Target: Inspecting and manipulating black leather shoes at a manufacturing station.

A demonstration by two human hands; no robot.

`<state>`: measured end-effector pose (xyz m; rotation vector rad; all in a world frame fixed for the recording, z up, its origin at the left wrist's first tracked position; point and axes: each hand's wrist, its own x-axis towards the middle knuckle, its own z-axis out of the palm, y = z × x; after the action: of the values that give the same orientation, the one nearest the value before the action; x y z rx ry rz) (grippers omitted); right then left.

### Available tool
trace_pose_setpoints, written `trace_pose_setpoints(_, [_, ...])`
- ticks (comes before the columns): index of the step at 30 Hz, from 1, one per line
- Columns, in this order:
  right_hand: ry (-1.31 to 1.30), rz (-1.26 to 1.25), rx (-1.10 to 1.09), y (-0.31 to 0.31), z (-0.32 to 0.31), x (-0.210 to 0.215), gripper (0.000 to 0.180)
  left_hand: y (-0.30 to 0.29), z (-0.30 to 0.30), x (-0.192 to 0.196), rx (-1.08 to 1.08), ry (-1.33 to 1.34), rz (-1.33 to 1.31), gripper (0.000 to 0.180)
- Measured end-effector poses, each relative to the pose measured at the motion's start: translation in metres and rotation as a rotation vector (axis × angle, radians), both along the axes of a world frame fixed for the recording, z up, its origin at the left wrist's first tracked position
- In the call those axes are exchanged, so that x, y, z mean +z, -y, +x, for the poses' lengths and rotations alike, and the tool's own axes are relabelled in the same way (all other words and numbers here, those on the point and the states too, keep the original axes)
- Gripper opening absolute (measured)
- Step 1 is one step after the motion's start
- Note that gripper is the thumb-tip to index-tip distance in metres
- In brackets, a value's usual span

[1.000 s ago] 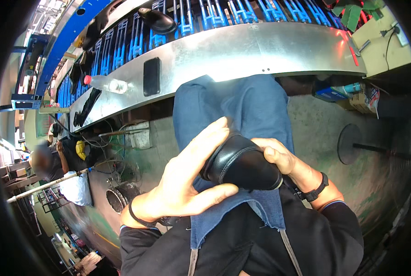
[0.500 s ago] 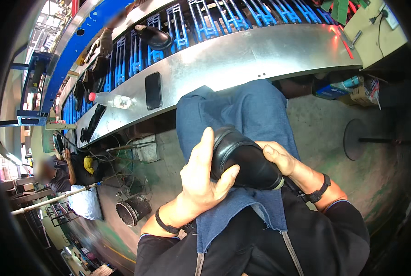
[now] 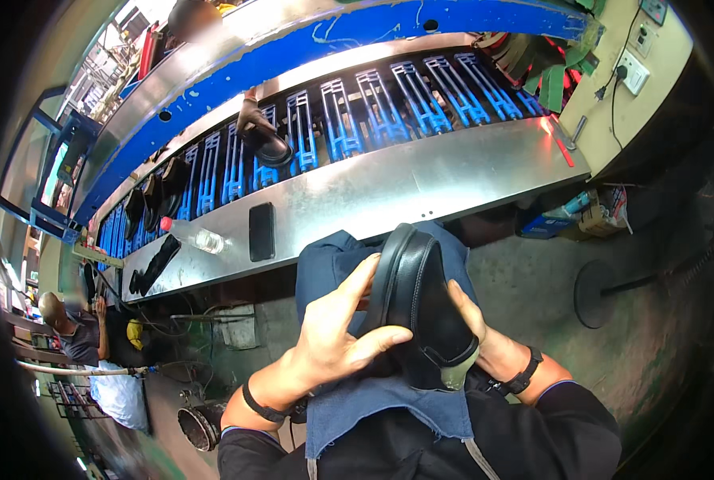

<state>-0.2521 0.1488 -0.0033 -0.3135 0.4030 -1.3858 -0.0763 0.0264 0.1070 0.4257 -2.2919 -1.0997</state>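
Note:
A black leather shoe [image 3: 430, 276] with a thick black sole is held over my lap, toe pointing away from me. A pale greenish piece shows at its heel end. My left hand [image 3: 337, 320] presses along the sole side, thumb toward me and fingers around the edge. On the other side my right hand [image 3: 485, 332] grips the upper, its fingertips partly hidden behind the shoe. A blue denim apron [image 3: 385, 420] covers my front and lap beneath the shoe.
Ahead runs a metal bench edge [image 3: 341, 188] with a phone [image 3: 262, 232] and a clear bottle [image 3: 201, 236]. Behind it are blue racks [image 3: 341, 120], where a co-worker's gloved hand [image 3: 251, 116] touches another black shoe [image 3: 271, 149]. A round-based stand [image 3: 597, 294] is at right.
The shoe has turned more upright, so its sole edge now faces my left hand. My view has tilted up, showing more of the bench. A co-worker's gloved hand now shows at the other shoe.

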Motion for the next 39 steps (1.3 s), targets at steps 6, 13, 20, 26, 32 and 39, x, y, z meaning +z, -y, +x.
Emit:
trace_pose_setpoints(6, [-0.010, 0.001, -0.015, 0.001, -0.002, -0.003, 0.071, 0.012, 0.006, 0.008, -0.030, 0.102, 0.036, 0.072])
trace_pose_setpoints(13, [0.093, -0.019, 0.040, 0.003, 0.001, 0.004, 0.070, 0.009, 0.007, 0.007, -0.020, 0.076, 0.099, 0.063])
trace_pose_setpoints(20, [0.043, -0.002, 0.007, -0.002, -0.001, -0.012, 0.067, -0.018, -0.004, 0.016, 0.096, 0.126, -0.253, 0.065])
trace_pose_setpoints(26, [0.080, -0.030, -0.024, 0.001, 0.001, -0.013, 0.066, -0.016, -0.009, 0.014, 0.002, 0.115, -0.174, 0.082])
trace_pose_setpoints(32, [0.050, -0.001, -0.079, 0.013, 0.000, 0.006, 0.069, -0.020, -0.011, -0.003, 0.138, 0.074, 0.003, 0.108])
trace_pose_setpoints(39, [-1.488, -0.132, 0.011, 0.048, 0.038, 0.057, 0.078, 0.028, 0.014, -0.076, 0.327, -0.592, 1.044, 0.070])
